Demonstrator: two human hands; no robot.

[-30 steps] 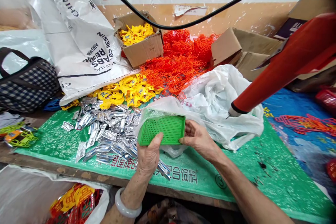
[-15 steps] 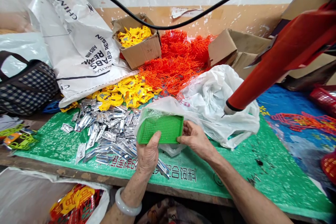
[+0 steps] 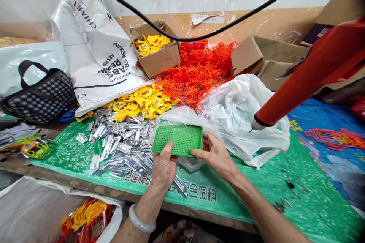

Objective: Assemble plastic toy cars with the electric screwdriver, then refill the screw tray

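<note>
A shallow green plastic tray (image 3: 182, 137) with a perforated bottom is held between both hands above the table. My left hand (image 3: 164, 161) grips its near left corner, thumb on top and the other fingers hidden underneath. My right hand (image 3: 214, 153) pinches the lower right corner, thumb over the near rim. Behind and below the tray lies thin clear plastic film, part of the white plastic bag (image 3: 242, 102). Silvery flat parts (image 3: 125, 148) are heaped beside my left hand, and a few lie under that wrist.
An orange-red power screwdriver (image 3: 285, 102) hangs at the right, its tip pointing down. Yellow plastic parts (image 3: 145, 100) and tangled orange-red frames (image 3: 194, 79) are piled behind. A cardboard box (image 3: 161, 60), a white resin sack (image 3: 99, 53) and a checked bag (image 3: 42, 93) stand around.
The view has shifted slightly, so everything sits a little further right and lower. My right thumb now lies further over the tray's near rim, and the tray faces me a bit more squarely.
</note>
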